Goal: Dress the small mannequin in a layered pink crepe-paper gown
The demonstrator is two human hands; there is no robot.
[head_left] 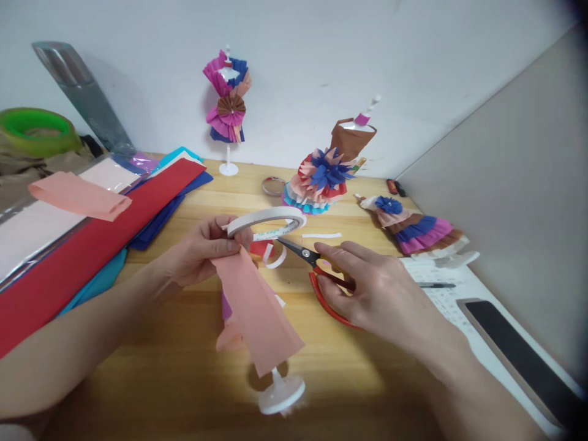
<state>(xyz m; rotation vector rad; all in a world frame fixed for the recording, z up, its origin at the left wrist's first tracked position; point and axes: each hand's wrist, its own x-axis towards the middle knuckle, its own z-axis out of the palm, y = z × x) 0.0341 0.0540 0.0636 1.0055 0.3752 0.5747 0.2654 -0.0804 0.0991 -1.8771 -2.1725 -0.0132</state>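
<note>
My left hand (209, 248) pinches a roll of white double-sided tape (257, 215) together with the top of a salmon-pink crepe paper strip (257, 306). The strip hangs down in front of a small mannequin stand, whose white round base (282, 395) shows below it; most of that mannequin is hidden. My right hand (367, 282) grips red-handled scissors (316, 260), fingers in the handles. The dark blades look nearly closed, their tips by the lower edge of the tape roll. Curled white backing strips (276, 260) and a small red scrap lie on the table behind.
Two mannequins in crepe paper dresses (231, 113) (326, 168) stand at the back; another dressed mannequin (413, 226) lies at right. Folded crepe paper (151, 226) and a green tape roll (37, 131) are at left. A phone (519, 355) and pen (436, 285) lie right.
</note>
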